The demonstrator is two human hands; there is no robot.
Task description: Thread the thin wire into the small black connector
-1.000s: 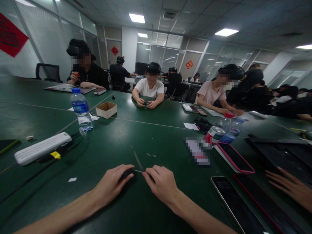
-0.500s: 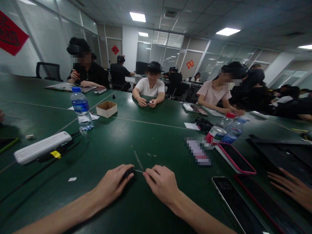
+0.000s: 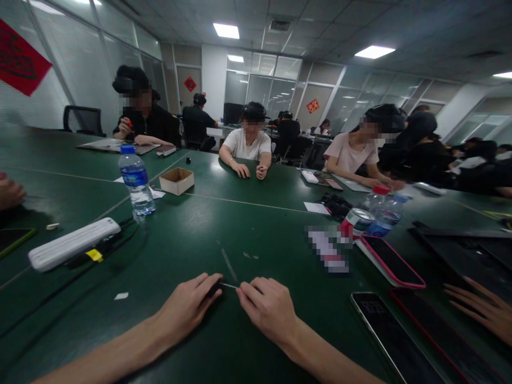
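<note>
Just above the green table (image 3: 200, 229), my left hand (image 3: 188, 304) is closed around a small black object (image 3: 215, 288), mostly hidden by the fingers. A thin, pale, straight strand (image 3: 229, 286) runs from this object across to my right hand (image 3: 269, 306). The fingertips of my right hand are pinched together at the strand's far end. Whether that hand covers anything more cannot be seen. A strip of clear tape (image 3: 229, 264) and small clear scraps (image 3: 250, 256) lie on the table beyond my hands.
On the left are a white power strip (image 3: 76, 244), a water bottle (image 3: 136, 184) and an open box (image 3: 176, 182). Phones (image 3: 394, 336), a can (image 3: 356, 224) and bottles stand or lie on the right. A co-worker's hand (image 3: 482, 306) rests at the right edge.
My hands keep their hold, shifted only slightly in view. Across the table, the person's hands have moved apart and the dark object between them is no longer visible. A hand shows more at the left edge.
</note>
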